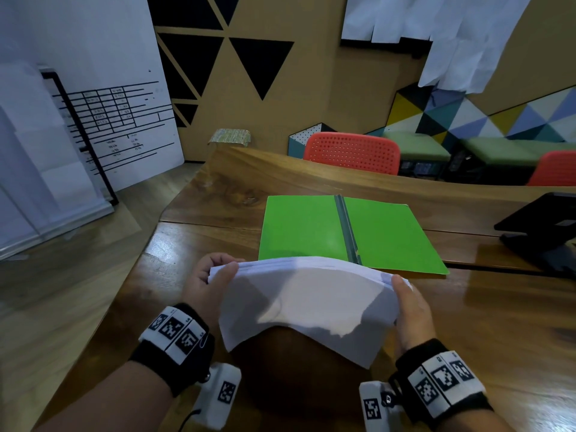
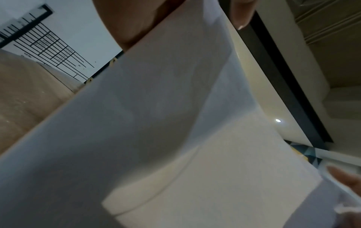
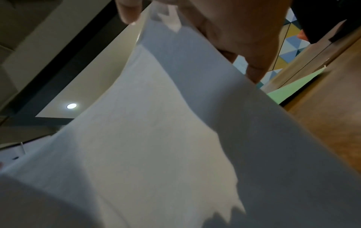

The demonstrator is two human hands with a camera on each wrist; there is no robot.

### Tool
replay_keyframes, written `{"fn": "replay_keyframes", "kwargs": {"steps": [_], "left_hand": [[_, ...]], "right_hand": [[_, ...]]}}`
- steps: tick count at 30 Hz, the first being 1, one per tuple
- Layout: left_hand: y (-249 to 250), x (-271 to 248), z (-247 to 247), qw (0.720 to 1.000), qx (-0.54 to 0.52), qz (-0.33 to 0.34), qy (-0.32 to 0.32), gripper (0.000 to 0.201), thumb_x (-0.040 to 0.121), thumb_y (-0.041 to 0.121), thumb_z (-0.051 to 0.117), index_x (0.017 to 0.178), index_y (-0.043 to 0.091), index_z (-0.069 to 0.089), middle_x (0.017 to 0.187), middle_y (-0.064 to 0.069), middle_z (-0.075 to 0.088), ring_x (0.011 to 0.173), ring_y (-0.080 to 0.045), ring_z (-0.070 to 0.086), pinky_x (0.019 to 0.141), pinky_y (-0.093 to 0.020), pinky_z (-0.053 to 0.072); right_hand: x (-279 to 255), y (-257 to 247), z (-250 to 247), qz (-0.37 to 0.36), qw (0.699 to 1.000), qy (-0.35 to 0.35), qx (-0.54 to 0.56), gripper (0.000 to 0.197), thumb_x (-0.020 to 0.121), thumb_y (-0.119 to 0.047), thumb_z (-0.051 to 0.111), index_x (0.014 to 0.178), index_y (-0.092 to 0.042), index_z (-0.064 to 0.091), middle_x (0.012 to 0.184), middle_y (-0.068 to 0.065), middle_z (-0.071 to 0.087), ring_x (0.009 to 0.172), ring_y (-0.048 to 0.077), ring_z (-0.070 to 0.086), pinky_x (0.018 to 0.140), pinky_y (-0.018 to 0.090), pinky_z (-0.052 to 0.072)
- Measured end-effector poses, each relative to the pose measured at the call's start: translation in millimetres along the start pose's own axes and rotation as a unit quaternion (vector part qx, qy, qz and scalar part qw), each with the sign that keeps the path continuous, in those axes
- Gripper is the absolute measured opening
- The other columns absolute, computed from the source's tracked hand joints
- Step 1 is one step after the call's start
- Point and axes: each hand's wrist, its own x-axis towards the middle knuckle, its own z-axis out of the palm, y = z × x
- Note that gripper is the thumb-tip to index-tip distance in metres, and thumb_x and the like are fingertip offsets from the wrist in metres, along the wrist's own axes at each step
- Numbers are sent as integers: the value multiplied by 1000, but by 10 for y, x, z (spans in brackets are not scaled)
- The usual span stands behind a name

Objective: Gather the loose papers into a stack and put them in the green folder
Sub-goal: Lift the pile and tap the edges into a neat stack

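Head view: both my left hand point(image 1: 208, 280) and right hand point(image 1: 412, 307) pinch the papers point(image 1: 307, 302), bowed upward near the open green folder point(image 1: 349, 233); sheets may slide apart if my pinch loosens.

White paper stack point(image 1: 307, 302) before open green folder point(image 1: 386, 235)

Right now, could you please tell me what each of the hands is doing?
Left hand: grips the paper stack's left edge.
Right hand: grips its right edge.

Dim indoor light fell from a recessed ceiling lamp point(image 3: 71, 106), glaring off the tabletop point(image 1: 174, 244); both wrist views were soft and blurred, the head view bowed at its edges
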Motion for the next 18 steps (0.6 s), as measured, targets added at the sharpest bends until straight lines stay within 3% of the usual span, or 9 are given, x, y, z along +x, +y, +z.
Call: {"fn": "replay_keyframes", "kwargs": {"steps": [1,3,4,6,8,14,16,18], "left_hand": [[-5,29,1,1000,-2,-6,5,12,59,24,64,69,18,58,63,8,72,64,-12,60,56,-23,52],[13,56,12,1000,-9,-8,9,6,64,14,58,69,17,59,62,14,72,69,-16,58,64,-29,48],[29,64,21,1000,-16,-11,11,8,68,8,58,70,16,58,62,13,73,69,-16,58,66,-30,47],[47,82,28,999,-27,-22,13,17,76,0,56,70,15,56,62,12,73,70,-15,60,68,-29,46],[31,124,15,999,-16,-28,22,26,81,-6,48,70,16,56,61,12,73,75,-16,59,71,-29,44],[96,113,60,999,-21,-44,13,30,86,-8,37,75,14,54,60,8,73,73,-14,58,69,-25,44],[128,106,64,999,-14,-49,7,28,89,-4,37,76,15,54,69,5,71,74,-14,58,69,-24,43],[92,116,38,999,-9,-45,10,21,92,8,42,78,17,56,69,7,71,76,-17,58,69,-26,44]], "right_hand": [[11,-18,8,0,1000,9,6,47,61,-57,73,83,-16,65,98,12,65,84,22,58,78,37,43],[52,-65,9,4,1000,11,14,20,79,-35,65,77,-15,63,91,13,62,84,23,54,76,35,42],[91,-59,-9,7,1000,7,11,15,85,-27,60,75,-15,62,88,12,60,85,23,53,76,35,41],[158,-64,-43,16,1000,7,-5,18,88,-21,58,71,-14,59,79,8,57,83,22,51,78,35,40],[179,-101,-36,17,1000,4,-14,19,87,-14,58,68,-13,57,73,6,53,77,19,48,70,32,37],[205,-130,-37,33,999,-21,6,22,90,-22,55,72,-10,56,76,10,56,75,22,50,68,31,39],[186,-163,-27,30,999,-26,2,22,91,-22,54,72,-11,56,81,12,56,81,22,51,73,32,39],[173,-151,-48,22,999,-42,10,20,86,-32,61,76,-14,57,85,11,60,81,22,55,71,29,43]]}}
